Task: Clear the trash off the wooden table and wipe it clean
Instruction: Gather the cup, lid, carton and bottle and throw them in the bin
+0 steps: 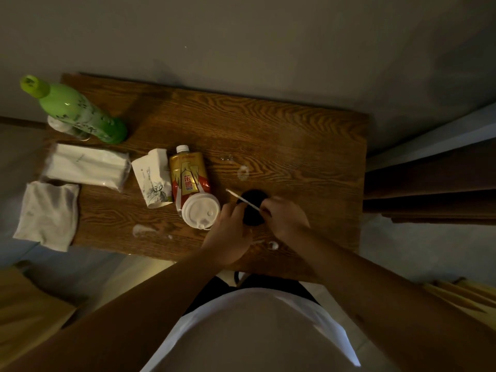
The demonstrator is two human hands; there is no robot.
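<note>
A rectangular wooden table (281,130) with bold, wavy grain is seen from above in dim light. Near the middle of its near edge, a dark round object (252,208) is held between 2 hands: the left hand (228,237) is closed around its left side, and the right hand (285,217) is curled at its right side, fingertips pinched on a thin white stick (243,200) that lies slantwise across the dark top. What the dark object is made of cannot be told. Just left of it, a white plastic cup lid (200,212), round and embossed, sits touching a soft gold-and-red drink pouch (189,175) with a white screw cap. Beside the pouch, a crumpled white paper packet (153,178) with a dark sketch is lying. At the far left corner, a glossy green bottle (77,111) with a lighter green cap is standing, and a clear glass cup (63,127) is partly hidden behind it. Along the left edge, a soft plastic-wrapped pack of tissues (86,167) is lying, and a limp, creased white cloth (47,216) overhangs the near left corner. Pale, wet-looking smears (243,171) are scattered over the wood.
</note>
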